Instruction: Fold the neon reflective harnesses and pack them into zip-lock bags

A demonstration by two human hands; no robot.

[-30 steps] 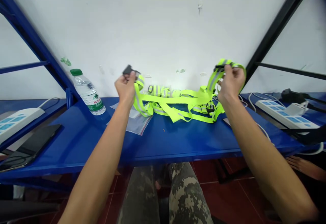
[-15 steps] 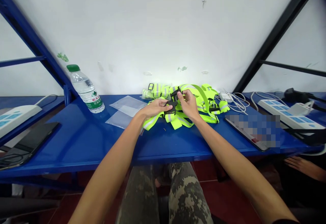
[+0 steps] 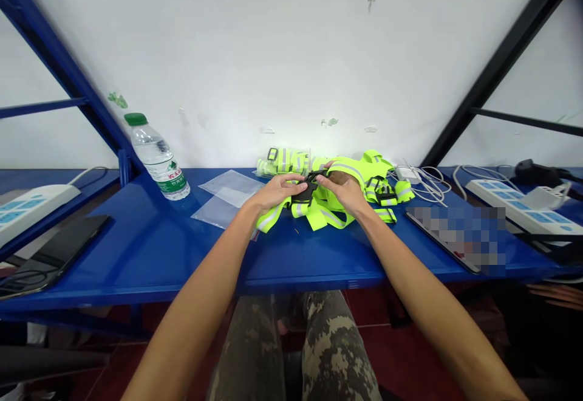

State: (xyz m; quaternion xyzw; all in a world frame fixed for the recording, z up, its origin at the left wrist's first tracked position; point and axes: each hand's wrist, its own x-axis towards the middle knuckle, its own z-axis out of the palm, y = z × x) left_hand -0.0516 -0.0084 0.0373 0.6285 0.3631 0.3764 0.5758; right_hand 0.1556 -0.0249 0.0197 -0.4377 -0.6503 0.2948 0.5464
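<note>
A bundle of neon-yellow reflective straps (image 3: 339, 206) with grey stripes lies on the blue shelf (image 3: 182, 255) near the wall. My left hand (image 3: 276, 191) and my right hand (image 3: 344, 189) meet over the bundle, both pinched on a black buckle (image 3: 307, 187) at the strap ends. A second folded pack of the same straps (image 3: 285, 161) lies just behind, against the wall. More strap and another black buckle (image 3: 382, 189) sit to the right of my right hand.
A water bottle with a green cap (image 3: 157, 158) stands at the left. Clear plastic bags (image 3: 225, 197) lie left of the straps. Power strips (image 3: 27, 203) (image 3: 519, 206), white cables (image 3: 426, 179), a dark tablet (image 3: 50, 255) and a blurred flat device (image 3: 455, 234) also rest on the shelf.
A second ago my hands were raised and wide apart, stretching the strap. They came together low over the bundle, bringing the two buckle ends to meet.
</note>
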